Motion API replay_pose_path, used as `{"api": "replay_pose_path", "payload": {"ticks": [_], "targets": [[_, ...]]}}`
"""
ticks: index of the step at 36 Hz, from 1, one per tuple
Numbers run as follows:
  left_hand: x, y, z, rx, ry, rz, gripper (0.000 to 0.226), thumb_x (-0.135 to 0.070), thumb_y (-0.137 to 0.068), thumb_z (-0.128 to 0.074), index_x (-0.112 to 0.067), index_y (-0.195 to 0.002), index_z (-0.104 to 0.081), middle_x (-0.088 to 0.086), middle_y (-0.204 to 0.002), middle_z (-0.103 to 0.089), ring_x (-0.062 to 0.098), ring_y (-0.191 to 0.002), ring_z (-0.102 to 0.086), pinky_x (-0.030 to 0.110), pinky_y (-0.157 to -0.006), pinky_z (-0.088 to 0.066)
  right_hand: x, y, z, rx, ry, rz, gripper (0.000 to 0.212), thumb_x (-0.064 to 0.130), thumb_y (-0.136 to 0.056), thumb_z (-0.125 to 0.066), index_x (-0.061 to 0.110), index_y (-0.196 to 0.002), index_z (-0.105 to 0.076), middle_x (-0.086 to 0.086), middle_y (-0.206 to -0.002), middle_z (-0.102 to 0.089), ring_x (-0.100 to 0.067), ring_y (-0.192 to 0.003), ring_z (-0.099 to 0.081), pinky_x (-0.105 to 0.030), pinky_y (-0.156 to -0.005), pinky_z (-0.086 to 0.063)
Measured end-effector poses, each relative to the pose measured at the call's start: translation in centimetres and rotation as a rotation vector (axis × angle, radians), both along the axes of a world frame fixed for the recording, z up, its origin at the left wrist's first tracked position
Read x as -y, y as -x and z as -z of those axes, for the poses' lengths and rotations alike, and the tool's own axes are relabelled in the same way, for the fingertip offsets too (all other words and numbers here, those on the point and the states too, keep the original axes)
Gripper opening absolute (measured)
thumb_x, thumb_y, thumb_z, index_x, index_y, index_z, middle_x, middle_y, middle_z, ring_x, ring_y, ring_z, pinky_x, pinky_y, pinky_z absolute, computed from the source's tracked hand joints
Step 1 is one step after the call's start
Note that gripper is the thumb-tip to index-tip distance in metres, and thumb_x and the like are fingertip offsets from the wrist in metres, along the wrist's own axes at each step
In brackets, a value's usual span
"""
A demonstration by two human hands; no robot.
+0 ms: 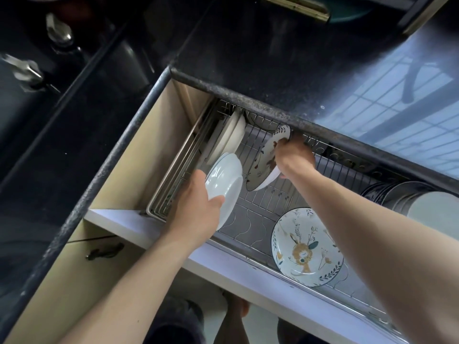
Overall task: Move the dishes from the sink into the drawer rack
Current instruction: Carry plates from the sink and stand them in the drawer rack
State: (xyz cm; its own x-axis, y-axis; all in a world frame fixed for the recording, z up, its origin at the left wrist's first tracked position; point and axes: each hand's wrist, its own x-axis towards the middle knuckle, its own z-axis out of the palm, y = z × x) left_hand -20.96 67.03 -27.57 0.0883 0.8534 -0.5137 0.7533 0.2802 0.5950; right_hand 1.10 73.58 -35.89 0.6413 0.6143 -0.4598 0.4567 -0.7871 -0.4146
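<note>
- Drawer rack is pulled out below the dark speckled counter; wire grid floor, white front edge nearest the camera.
- Nearest dish: patterned plate with a deer and leaf print, leaning on edge at the rack's front right, well apart from both hands.
- Left hand grips a plain white plate by its lower rim, thumb over the front face, fingers behind. The plate is tilted on edge over the rack's left side; can't tell if its bottom edge touches the wire.
- Right hand reaches further in, fingers curled round the rim of a second patterned plate. That one stands tilted near the middle of the rack, its top edge just under the counter lip.
- The two held plates are near each other, not touching, white one left of the patterned one.
- Behind the left hand: white plates stand upright in the rack's back-left slots.
- Far right: a row of dark-rimmed bowls stacked on edge, partly hidden by the right forearm.
- Sink sits at upper left, dark and blurred; contents can't be made out.
</note>
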Motion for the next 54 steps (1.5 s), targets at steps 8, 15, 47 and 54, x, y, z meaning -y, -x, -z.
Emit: {"api": "replay_pose_path", "payload": {"ticks": [8,15,47,54], "targets": [[-0.3,0.2,-0.1,0.011,0.010,-0.040,0.024,-0.023,-0.098,-0.061,-0.014,-0.102,-0.040,-0.001,-0.100,-0.051,0.027,-0.092,-0.050,0.036,-0.068,-0.034,1.0,0.9,-1.4,0.011,-0.048,-0.001,0.052,0.025,-0.099,-0.041,0.015,-0.149,-0.030,-0.025,-0.141,-0.044,-0.047,-0.124,-0.051,-0.046,-0.095,-0.041],[-0.9,0.3,-0.1,0.001,0.002,-0.039,0.025,-0.022,-0.099,-0.061,-0.013,-0.101,-0.038,0.000,-0.099,-0.049,0.029,-0.092,-0.047,0.036,-0.071,-0.034,2.1,1.1,-1.0,0.093,-0.065,0.017,0.056,0.021,-0.097,-0.042,0.016,-0.151,-0.025,-0.023,-0.149,-0.037,-0.049,-0.121,-0.054,-0.047,-0.087,-0.042],[-0.5,-0.8,-0.3,0.063,-0.022,0.050,0.024,-0.026,-0.097,-0.063,-0.024,-0.100,-0.039,-0.002,-0.104,-0.056,0.028,-0.094,-0.056,0.037,-0.073,-0.044,8.0,6.9,-7.5,-0.599,-0.097,0.109,0.027,0.042,-0.095,-0.056,0.016,-0.093,-0.063,0.006,-0.088,-0.062,-0.018,-0.087,-0.064,-0.050,-0.088,-0.059],[-0.3,-1.7,0.2,0.076,-0.064,0.062,0.028,-0.018,-0.095,-0.063,-0.029,-0.092,-0.037,-0.005,-0.091,-0.058,0.021,-0.080,-0.059,0.034,-0.059,-0.044,7.5,7.7,-7.5,-1.103,-0.007,0.283,0.047,0.043,-0.088,-0.075,0.007,-0.116,-0.063,-0.010,-0.118,-0.066,-0.026,-0.109,-0.067,-0.048,-0.086,-0.062]]}}
